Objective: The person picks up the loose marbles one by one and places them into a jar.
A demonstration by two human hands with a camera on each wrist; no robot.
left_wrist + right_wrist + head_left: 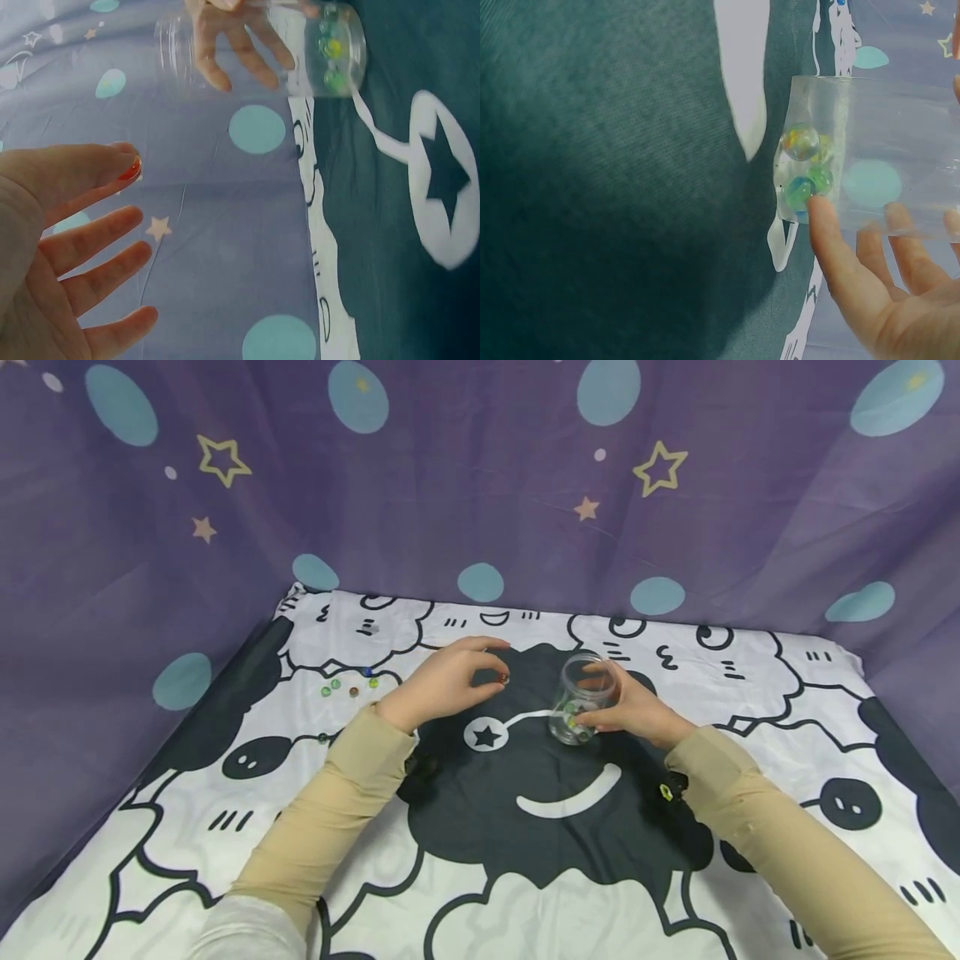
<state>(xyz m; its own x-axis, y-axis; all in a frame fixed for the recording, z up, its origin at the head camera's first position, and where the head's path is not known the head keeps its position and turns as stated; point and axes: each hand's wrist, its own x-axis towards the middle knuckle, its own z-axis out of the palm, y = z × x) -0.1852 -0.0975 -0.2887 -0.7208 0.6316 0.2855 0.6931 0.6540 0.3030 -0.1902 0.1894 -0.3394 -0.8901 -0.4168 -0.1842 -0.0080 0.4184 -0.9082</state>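
Purple, star-printed fabric (525,552) hangs behind a black-and-white cartoon-patterned cloth (465,827), whose far edge runs along it. Above the cloth, the left hand (450,677) pinches a small orange-red glass marble (133,169), probably hard and slippery, best nipped around its middle. The right hand (637,706) curls around a clear cylindrical jar (573,692), likely light and smooth, its rim well apart from that pinch.
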